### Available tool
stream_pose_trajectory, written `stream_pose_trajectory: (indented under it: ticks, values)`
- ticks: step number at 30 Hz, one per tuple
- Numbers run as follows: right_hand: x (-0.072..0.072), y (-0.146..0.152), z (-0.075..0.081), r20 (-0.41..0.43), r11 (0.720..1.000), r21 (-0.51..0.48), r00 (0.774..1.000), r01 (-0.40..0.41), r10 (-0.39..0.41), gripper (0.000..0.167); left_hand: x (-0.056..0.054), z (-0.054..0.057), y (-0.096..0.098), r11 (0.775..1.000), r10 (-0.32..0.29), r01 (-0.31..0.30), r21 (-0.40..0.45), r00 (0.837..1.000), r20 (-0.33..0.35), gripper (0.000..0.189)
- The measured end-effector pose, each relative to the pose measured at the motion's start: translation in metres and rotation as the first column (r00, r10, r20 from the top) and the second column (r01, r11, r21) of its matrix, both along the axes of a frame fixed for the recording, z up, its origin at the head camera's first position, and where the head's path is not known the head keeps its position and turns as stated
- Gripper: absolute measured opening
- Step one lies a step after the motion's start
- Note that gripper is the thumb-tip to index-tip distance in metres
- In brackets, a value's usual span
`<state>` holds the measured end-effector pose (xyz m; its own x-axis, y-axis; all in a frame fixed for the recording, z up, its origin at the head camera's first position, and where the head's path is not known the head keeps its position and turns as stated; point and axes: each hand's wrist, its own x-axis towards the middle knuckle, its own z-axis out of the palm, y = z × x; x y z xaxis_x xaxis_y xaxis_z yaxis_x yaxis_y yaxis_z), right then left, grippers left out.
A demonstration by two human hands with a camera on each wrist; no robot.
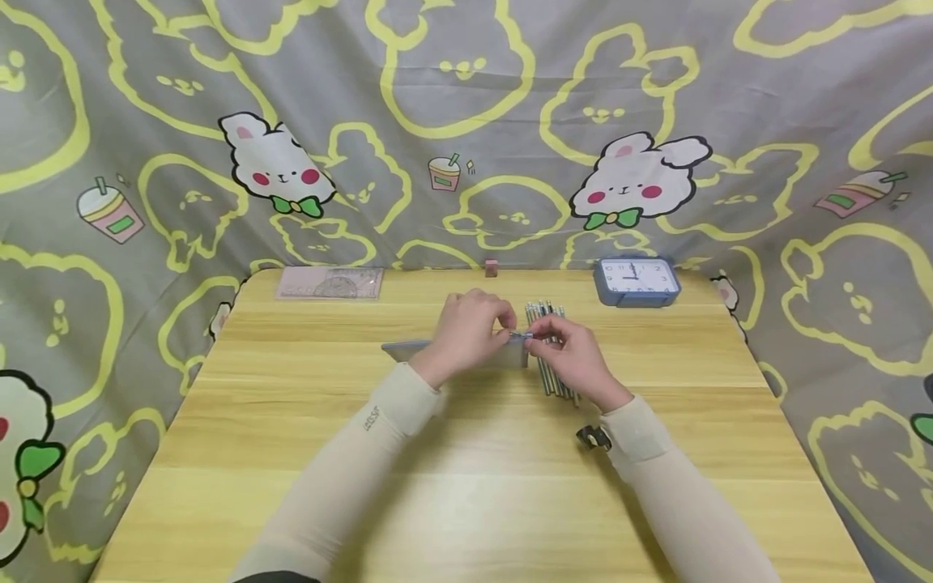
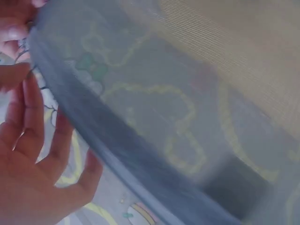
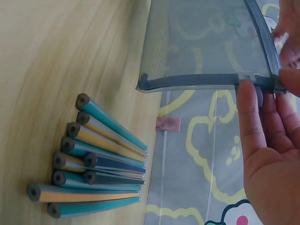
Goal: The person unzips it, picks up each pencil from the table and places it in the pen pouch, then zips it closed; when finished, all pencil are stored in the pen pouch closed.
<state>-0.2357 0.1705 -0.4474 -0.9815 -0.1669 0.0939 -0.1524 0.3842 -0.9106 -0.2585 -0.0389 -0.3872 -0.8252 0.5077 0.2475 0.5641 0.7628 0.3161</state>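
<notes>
A see-through mesh zip pouch (image 1: pixel 408 351) with grey-blue edging stands on its side above the table, held up by both hands. My left hand (image 1: pixel 470 328) pinches its top edge near the right end. The thumb and fingers of my right hand (image 1: pixel 572 352) pinch the zip end at the corner. In the right wrist view, the pouch (image 3: pixel 206 47) looks flat, with the index fingertip touching its short edge. Several pencils (image 3: pixel 93 194), teal, orange and dark blue with unsharpened ends, lie side by side just below the right hand.
A blue alarm clock (image 1: pixel 637 282) stands at the back right. A pink flat case (image 1: pixel 328 283) lies at the back left, and a small pink block (image 1: pixel 492 267) sits at the table's back edge. A patterned curtain (image 1: pixel 466 105) hangs behind the wooden table (image 1: pixel 466 502).
</notes>
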Motion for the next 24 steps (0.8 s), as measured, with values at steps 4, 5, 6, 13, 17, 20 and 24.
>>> stream_pose_trajectory:
  ticks: [4,5,6,13,17,20,24]
  values:
    - [-0.002,0.002,0.000,-0.005,1.000,0.001,1.000,0.018,-0.018,0.012,-0.001,-0.008,-0.021,1.000,0.012,-0.010,0.014,0.989,-0.150,0.008]
    - [-0.003,0.004,0.000,-0.007,1.000,0.008,1.000,0.027,-0.027,0.012,-0.002,-0.010,-0.029,1.000,0.018,-0.013,0.027,0.981,-0.195,0.009]
    - [-0.003,0.006,-0.001,-0.011,0.999,0.019,0.999,0.041,-0.041,0.012,-0.002,-0.013,-0.038,0.999,0.026,-0.016,0.044,0.970,-0.241,0.009]
    - [-0.011,0.027,-0.004,0.004,0.995,-0.038,0.996,0.092,-0.092,0.014,0.004,-0.040,-0.128,0.961,0.223,-0.140,0.241,0.905,-0.363,0.010]
    - [-0.013,0.028,-0.004,0.005,0.995,-0.037,0.996,0.088,-0.088,0.014,0.006,-0.048,-0.151,0.945,0.272,-0.191,0.266,0.910,-0.313,0.011]
    - [-0.011,0.023,-0.006,0.004,0.995,-0.028,0.996,0.093,-0.093,0.013,0.007,-0.050,-0.152,0.950,0.277,-0.217,0.224,0.918,-0.284,0.011]
    - [-0.010,0.017,-0.008,0.006,0.996,-0.043,0.997,0.077,-0.077,0.014,0.012,-0.047,-0.149,0.949,0.303,-0.268,0.167,0.921,-0.247,0.010]
